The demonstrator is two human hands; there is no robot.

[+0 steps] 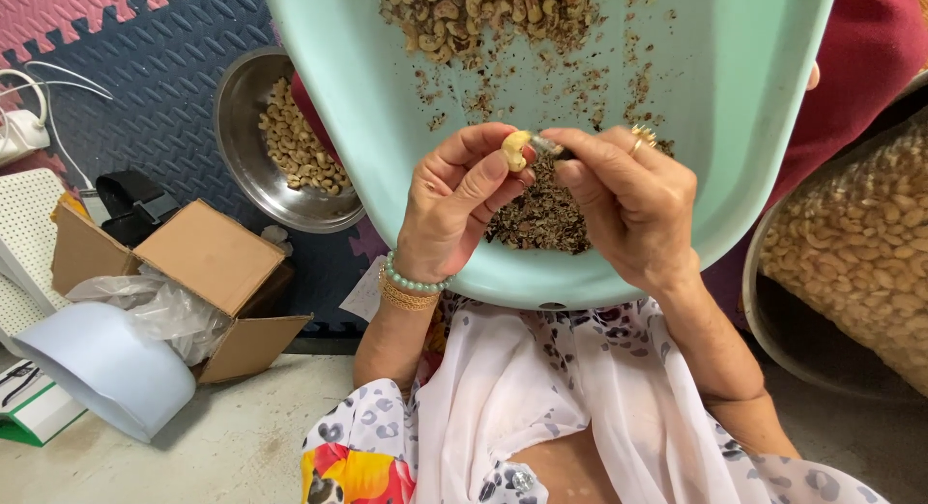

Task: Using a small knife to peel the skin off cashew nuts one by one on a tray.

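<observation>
- left hand [454,200] pinches cashew nut [515,149], frame centre, over mint tray [754,127]
- nut's long axis near upright, tilted
- right hand [628,200] fingers closed on small blade [549,144], tip touching nut from the right
- peel scraps [541,219] just below
- steel bowl [237,108] upper left

We record even, soft daylight with only faint shadows under the hands and on the mint tray [754,127]. Focus is sharp at centre; we note mild wide-angle bending toward the edges, no glare.
</observation>
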